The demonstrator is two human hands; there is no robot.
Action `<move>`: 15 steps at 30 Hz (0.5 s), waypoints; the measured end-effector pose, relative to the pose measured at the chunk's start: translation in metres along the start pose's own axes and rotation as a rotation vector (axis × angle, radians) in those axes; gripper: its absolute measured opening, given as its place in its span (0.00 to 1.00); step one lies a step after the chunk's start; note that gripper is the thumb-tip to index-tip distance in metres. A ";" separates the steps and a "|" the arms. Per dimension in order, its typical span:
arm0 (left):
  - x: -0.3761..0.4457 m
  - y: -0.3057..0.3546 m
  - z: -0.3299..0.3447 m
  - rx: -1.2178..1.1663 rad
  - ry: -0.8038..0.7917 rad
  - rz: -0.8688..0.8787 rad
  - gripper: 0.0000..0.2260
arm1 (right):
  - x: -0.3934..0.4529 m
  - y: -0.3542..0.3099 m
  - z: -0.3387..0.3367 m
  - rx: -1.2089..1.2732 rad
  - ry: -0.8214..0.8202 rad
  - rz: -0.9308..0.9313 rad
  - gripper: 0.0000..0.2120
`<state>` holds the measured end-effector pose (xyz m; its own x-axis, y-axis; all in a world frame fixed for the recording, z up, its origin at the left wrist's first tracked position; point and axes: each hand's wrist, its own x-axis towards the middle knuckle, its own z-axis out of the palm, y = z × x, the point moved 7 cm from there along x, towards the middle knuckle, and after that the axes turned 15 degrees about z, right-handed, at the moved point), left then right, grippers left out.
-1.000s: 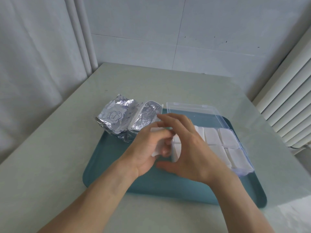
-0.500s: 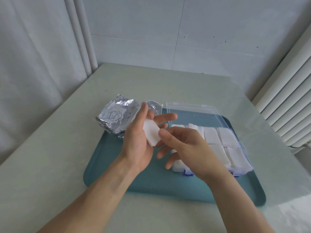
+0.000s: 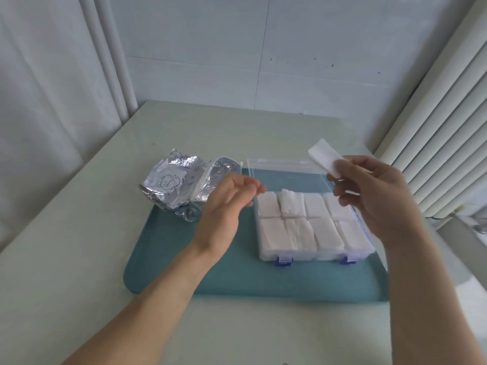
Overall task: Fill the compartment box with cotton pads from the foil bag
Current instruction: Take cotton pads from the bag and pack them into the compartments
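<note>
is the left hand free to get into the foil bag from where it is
Probably yes: the left hand is open, holds nothing, and hovers right beside the foil bag, whose mouth faces it unobstructed.

Both forearms are bare from the bottom edge of the view up to the wrists; no sleeve shows on either. The left hand [image 3: 228,204] wears no glove, ring, watch or band that I can see. The right hand [image 3: 374,196] is likewise uncovered, its wrist plain. The nails that show are short and unpainted. I see no marks on either arm. The rest of the person is out of view.
</note>
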<state>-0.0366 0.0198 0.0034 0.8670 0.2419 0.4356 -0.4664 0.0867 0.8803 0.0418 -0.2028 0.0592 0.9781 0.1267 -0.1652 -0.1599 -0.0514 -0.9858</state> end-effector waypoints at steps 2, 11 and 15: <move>-0.002 -0.004 0.004 0.177 -0.103 0.019 0.08 | 0.006 -0.007 -0.025 -0.178 0.021 0.004 0.03; -0.011 -0.015 0.026 0.654 -0.399 0.361 0.05 | 0.013 -0.003 -0.047 -1.344 -0.225 0.126 0.15; -0.011 -0.014 0.022 0.631 -0.348 0.332 0.05 | 0.016 0.005 -0.033 -1.374 -0.273 0.094 0.15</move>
<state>-0.0358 -0.0048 -0.0091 0.7533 -0.1661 0.6363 -0.6133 -0.5266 0.5887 0.0614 -0.2336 0.0526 0.8892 0.2468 -0.3852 0.1894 -0.9651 -0.1811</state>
